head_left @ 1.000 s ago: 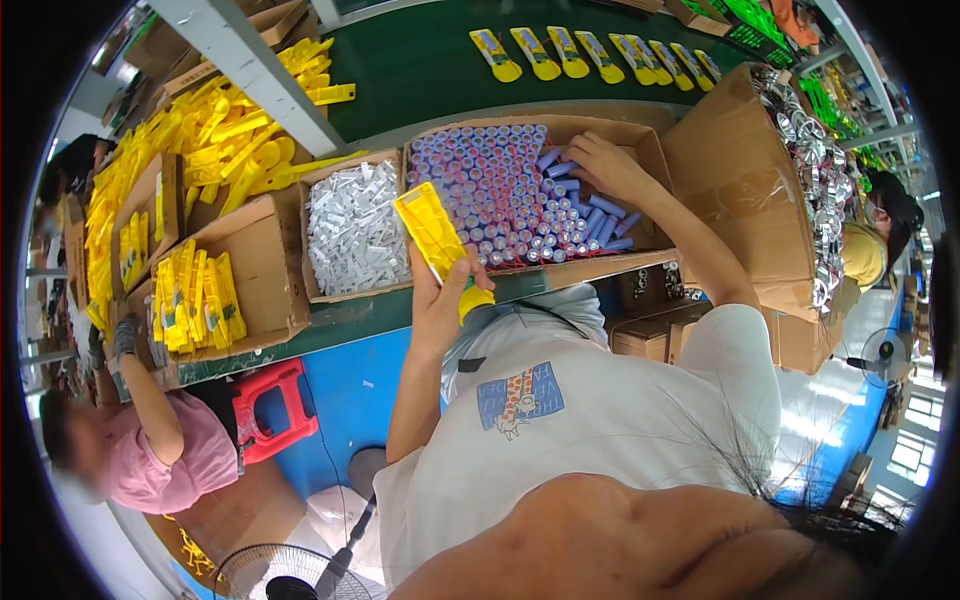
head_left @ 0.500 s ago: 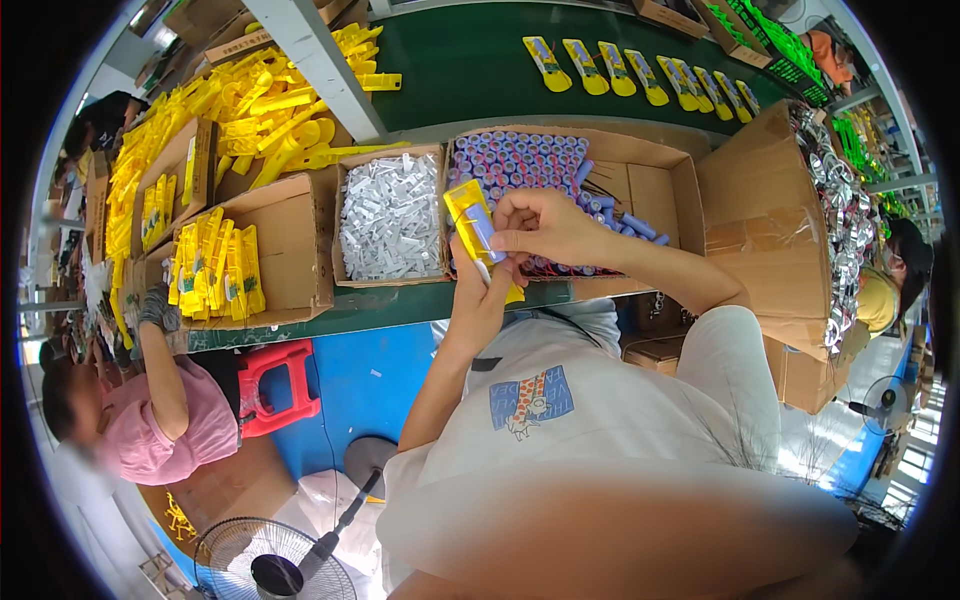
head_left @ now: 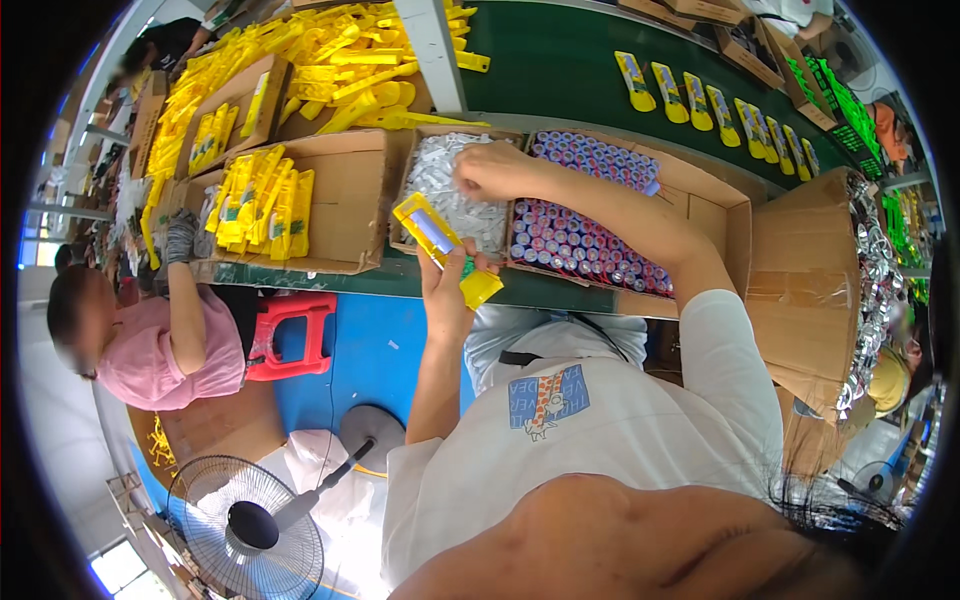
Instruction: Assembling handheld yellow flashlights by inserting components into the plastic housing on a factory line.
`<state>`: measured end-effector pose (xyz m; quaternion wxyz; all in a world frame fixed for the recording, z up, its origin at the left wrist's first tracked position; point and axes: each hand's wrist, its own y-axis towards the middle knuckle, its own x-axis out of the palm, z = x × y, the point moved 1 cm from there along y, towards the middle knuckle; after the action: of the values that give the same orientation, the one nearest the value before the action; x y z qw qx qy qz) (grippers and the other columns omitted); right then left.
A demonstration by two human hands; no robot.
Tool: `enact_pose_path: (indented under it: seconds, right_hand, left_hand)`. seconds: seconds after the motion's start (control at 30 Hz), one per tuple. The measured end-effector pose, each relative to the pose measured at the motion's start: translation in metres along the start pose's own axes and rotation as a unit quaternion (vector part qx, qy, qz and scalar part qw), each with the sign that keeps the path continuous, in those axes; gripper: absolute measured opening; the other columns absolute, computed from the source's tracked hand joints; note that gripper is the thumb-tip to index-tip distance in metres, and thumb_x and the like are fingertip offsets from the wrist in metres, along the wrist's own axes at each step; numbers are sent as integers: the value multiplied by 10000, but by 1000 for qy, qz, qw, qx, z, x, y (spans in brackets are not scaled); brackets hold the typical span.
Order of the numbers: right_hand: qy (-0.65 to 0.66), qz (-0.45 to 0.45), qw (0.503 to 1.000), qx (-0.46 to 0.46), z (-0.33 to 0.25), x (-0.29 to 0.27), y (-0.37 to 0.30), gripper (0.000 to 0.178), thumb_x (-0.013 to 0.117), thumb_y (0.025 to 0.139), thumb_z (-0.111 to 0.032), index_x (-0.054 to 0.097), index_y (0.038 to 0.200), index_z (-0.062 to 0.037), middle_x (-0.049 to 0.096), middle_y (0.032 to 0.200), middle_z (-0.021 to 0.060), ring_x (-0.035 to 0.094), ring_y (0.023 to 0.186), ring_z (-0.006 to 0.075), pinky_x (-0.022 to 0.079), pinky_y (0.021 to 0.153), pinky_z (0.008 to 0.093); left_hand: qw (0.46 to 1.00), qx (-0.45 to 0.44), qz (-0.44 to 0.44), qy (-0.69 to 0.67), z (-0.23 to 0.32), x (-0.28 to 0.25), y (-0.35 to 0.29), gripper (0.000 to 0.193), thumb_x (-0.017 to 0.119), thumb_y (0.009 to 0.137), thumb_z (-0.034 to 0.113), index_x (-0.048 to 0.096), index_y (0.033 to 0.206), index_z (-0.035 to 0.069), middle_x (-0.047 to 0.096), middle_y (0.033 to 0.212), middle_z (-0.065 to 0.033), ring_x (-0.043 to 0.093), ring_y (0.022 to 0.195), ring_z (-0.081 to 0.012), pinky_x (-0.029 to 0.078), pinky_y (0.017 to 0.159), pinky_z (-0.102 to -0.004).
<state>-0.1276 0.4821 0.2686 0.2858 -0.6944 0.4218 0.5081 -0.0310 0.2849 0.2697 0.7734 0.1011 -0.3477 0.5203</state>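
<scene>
My left hand [head_left: 446, 292] grips a long yellow plastic housing [head_left: 482, 289] in front of the boxes, tilted with its far end to the left. A purple battery cell [head_left: 432, 228] lies in the housing's open side. My right hand [head_left: 495, 170] reaches over a cardboard box of small white plastic parts [head_left: 478, 224], its fingers curled together down at the pieces. What those fingertips hold, if anything, is hidden. Under my right forearm stands a carton with rows of purple battery cells [head_left: 580, 240].
Left of the white parts is a carton [head_left: 345, 160] holding yellow housings [head_left: 262, 205]. More yellow pieces [head_left: 340, 70] are heaped behind. Several filled housings [head_left: 722, 115] line the green bench [head_left: 540, 60]. A tall carton [head_left: 805, 270] stands right; a co-worker in pink [head_left: 175, 350] sits left.
My right hand has left the cell in the housing and moved left and away to the white parts. My left hand keeps its hold on the housing. The view has shifted.
</scene>
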Motion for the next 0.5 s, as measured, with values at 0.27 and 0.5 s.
enact_pose_path:
  seconds: [0.27, 0.5]
  right_hand:
    - [23, -37, 999, 28, -6, -3, 2, 131, 727, 747, -117, 643, 845, -94, 606, 959, 28, 602, 967, 227, 510, 762, 366]
    - [209, 113, 968, -82, -9, -18, -19, 98, 630, 895, -102, 583, 966, -54, 565, 977, 67, 581, 966, 234, 479, 824, 354]
  left_hand:
    - [1000, -22, -13, 1, -1, 1, -9, 307, 480, 977, 75, 358, 1255, 127, 543, 970, -85, 550, 786, -178, 529, 728, -382]
    - [998, -39, -44, 3, 2, -2, -7, 279, 478, 982, 85, 342, 1224, 118, 535, 973, -85, 577, 777, -181, 555, 705, -380]
